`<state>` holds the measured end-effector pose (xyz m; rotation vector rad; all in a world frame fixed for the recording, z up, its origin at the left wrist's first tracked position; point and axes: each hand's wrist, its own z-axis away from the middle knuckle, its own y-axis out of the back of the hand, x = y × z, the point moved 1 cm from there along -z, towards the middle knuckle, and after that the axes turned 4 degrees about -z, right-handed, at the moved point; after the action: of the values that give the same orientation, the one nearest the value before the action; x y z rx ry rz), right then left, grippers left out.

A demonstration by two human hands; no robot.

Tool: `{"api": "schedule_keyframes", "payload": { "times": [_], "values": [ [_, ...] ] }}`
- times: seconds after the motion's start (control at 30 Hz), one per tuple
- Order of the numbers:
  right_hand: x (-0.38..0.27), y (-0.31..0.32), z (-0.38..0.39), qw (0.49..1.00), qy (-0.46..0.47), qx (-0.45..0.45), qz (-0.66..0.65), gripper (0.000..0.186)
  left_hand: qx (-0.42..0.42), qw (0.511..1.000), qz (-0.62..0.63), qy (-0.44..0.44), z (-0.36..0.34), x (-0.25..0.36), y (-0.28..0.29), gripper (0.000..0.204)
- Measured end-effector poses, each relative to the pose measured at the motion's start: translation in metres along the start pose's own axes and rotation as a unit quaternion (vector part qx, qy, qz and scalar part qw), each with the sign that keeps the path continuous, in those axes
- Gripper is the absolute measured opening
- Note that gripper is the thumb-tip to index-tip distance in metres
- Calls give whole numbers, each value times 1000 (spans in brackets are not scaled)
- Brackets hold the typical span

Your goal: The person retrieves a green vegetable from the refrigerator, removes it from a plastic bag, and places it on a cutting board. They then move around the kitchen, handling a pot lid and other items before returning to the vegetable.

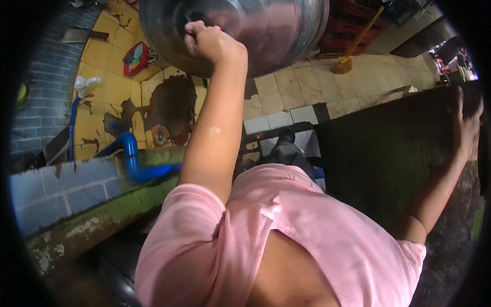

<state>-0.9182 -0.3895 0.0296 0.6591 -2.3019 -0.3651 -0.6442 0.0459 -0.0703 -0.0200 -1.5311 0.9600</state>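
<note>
A large, round, shiny metal lid fills the top middle of the view. My left hand reaches far forward, closed in a fist at its centre, where its knob or handle seems to be; the fingers largely cover that part. My left arm is stretched nearly straight. Off to the right, my right hand is open with fingers spread, against the dark, green-stained wall or ledge. Nothing shows in its fingers. What lies under the lid is hidden.
A blue pipe bends over the mossy ledge at left. Beyond are a worn yellow-tiled basin with a drain and a red basket. A broom leans by red crates. Pale tiles cover the floor ahead.
</note>
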Motion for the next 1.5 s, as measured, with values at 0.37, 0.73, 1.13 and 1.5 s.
{"api": "schedule_keyframes", "payload": {
  "times": [0.37, 0.73, 1.13, 1.5],
  "values": [
    [-58, 76, -20, 997, -54, 52, 12, 65, 69, 961, 79, -255, -148, 72, -108, 21],
    [-205, 32, -10, 967, -21, 24, -252, 31, 229, 829, 19, -510, -183, 58, -150, 27],
    [-395, -163, -19, 891, -224, -211, -335, 54, 187, 602, -240, -738, -352, 14, -144, 26],
    [-549, -363, -60, 731, -69, -486, -474, 86, -5, 566, -491, -662, -488, -57, -265, 29]
  ]
}}
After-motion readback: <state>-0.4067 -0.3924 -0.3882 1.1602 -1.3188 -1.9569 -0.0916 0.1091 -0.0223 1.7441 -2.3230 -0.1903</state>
